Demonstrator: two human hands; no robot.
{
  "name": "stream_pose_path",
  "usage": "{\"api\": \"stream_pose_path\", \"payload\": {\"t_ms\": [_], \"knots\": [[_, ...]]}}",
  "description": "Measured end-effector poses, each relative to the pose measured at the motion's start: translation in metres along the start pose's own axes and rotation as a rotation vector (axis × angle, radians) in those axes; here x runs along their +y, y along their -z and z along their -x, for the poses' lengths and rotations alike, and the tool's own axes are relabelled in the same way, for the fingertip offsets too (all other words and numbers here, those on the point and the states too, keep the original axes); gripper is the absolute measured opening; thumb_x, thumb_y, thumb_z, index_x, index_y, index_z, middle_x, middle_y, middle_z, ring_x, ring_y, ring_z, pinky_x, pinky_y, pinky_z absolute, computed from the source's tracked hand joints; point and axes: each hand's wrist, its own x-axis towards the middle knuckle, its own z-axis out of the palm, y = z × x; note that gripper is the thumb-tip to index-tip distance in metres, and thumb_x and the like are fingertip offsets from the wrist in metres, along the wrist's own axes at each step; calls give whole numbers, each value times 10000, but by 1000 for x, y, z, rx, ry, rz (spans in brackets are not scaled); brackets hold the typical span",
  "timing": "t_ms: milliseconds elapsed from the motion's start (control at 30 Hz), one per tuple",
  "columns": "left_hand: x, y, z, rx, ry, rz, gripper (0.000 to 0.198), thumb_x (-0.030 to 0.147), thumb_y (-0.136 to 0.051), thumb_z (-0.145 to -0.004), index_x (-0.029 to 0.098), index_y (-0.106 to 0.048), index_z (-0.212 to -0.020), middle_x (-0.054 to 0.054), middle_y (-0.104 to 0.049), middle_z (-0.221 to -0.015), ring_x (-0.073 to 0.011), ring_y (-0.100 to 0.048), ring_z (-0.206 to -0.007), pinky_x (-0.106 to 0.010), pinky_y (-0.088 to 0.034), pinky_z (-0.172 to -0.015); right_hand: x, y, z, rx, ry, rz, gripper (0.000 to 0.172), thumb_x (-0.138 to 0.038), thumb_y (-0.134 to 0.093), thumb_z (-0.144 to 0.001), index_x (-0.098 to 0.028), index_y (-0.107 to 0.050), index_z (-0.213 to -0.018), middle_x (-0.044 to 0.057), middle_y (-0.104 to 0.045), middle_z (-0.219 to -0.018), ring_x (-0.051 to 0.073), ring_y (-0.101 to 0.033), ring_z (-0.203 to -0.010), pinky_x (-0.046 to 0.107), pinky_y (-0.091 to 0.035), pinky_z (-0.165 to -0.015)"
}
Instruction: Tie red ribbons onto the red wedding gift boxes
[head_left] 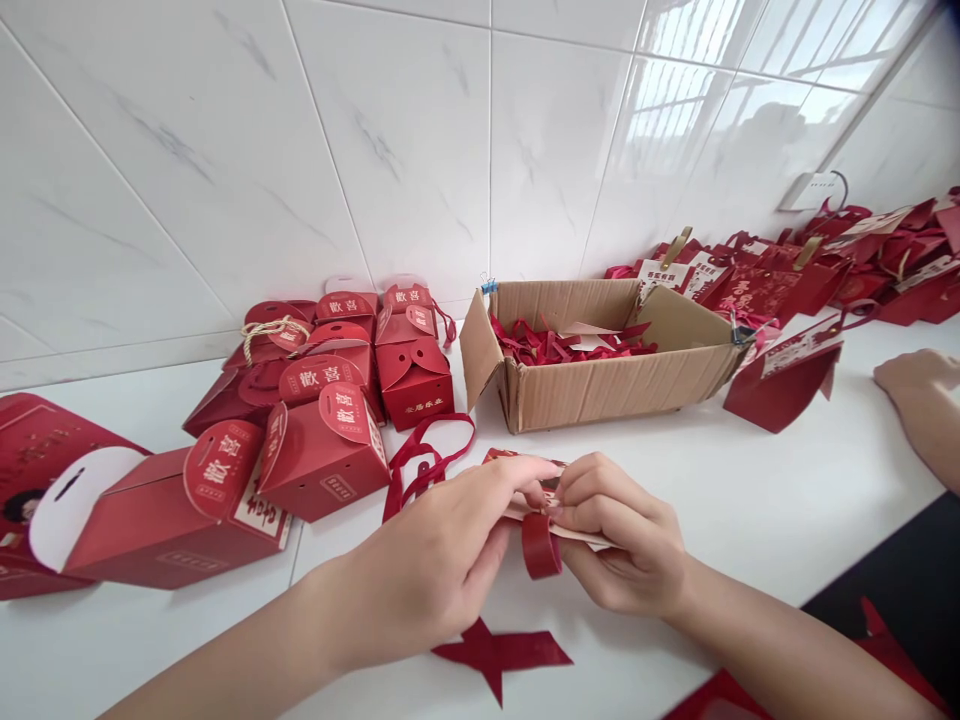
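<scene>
In the middle of the head view, my left hand (450, 545) and my right hand (626, 535) meet over a small piece of printed red and white card. The fingers of both hands are closed on this card, which they largely hide. A curled red strap (541, 546) hangs from it between the hands. Just beyond my left hand lies a red ribbon loop (442, 440) on the white table. Flat on the table below the hands is a dark red cross-shaped piece (501, 655).
An open cardboard box (607, 392) with red ribbons stands behind the hands. Folded red gift boxes (322, 450) are grouped at the left. More red boxes and bags (780, 290) line the tiled wall at the right. Another person's hand (919, 375) rests at the right edge.
</scene>
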Motion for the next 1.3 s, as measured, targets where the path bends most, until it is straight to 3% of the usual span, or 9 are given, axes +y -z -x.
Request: {"api": "stream_pose_path", "payload": {"t_ms": [267,667,800,900,967,1000,1100,1200,1300], "knots": [[-2,-3,0,108,-189,-138,431,-22,-431,-837,207,-396,-1201,-22,-634,-1058,-102,-613,-980,-182,-498,-896,-4,2,-3,0,-37,-64,185,27,-502,-755,-147,-540,-805,46,-512,-685,157,-484,-623,303,-453,-525],[2,-7,-1,178,-112,12,452,-15,-454,-808,208,-403,-1198,-21,-643,-997,-78,-650,-896,-126,-520,-801,-3,3,-3,10,-36,-65,146,-14,-512,-765,-151,-561,-771,38,-512,-661,155,-499,-588,294,-427,-529],[-11,-10,-7,223,49,180,336,54,-495,-831,228,-423,-1109,0,-632,-893,-104,-652,-823,-177,-539,-713,9,9,-6,-87,-188,-87,64,-177,-616,-852,-162,-589,-796,38,-563,-694,154,-526,-615,280,-424,-564],[-30,-21,-13,321,201,366,305,172,-572,-843,241,-395,-1081,-12,-619,-942,-141,-639,-865,-236,-531,-722,33,17,-5,-128,-285,-154,377,-540,-608,-857,-166,-617,-905,66,-605,-822,193,-563,-736,312,-444,-649],[-44,-31,-15,374,270,463,380,248,-622,-824,244,-364,-1104,-27,-598,-993,-154,-632,-850,-273,-522,-733,55,24,-1,-3,-361,-170,580,-686,-401,-888,-155,-617,-977,91,-592,-906,222,-554,-831,353,-436,-735],[-50,-36,-15,402,286,495,417,273,-639,-812,242,-352,-1113,-32,-585,-1005,-154,-625,-836,-285,-514,-739,67,27,2,147,-422,-148,580,-653,-315,-929,-157,-614,-956,82,-579,-892,209,-542,-814,350,-425,-744],[-63,-51,-10,427,294,574,513,317,-689,-761,236,-334,-1124,-29,-557,-989,-161,-602,-834,-293,-500,-739,101,34,10,549,-624,-18,346,-510,-495,-899,-173,-526,-828,20,-502,-785,149,-491,-677,282,-398,-646],[-69,-60,-5,350,279,657,571,327,-711,-735,232,-314,-1134,-23,-565,-947,-167,-591,-834,-291,-499,-731,123,37,16,677,-714,207,383,-503,-634,-767,-194,-422,-848,-2,-429,-785,136,-448,-654,264,-397,-616],[-71,-63,-2,304,249,700,569,326,-708,-743,222,-307,-1134,-37,-574,-943,-181,-586,-869,-312,-498,-757,136,40,20,732,-781,412,477,-570,-573,-756,-187,-403,-984,78,-420,-1006,176,-484,-811,321,-449,-760]]}}
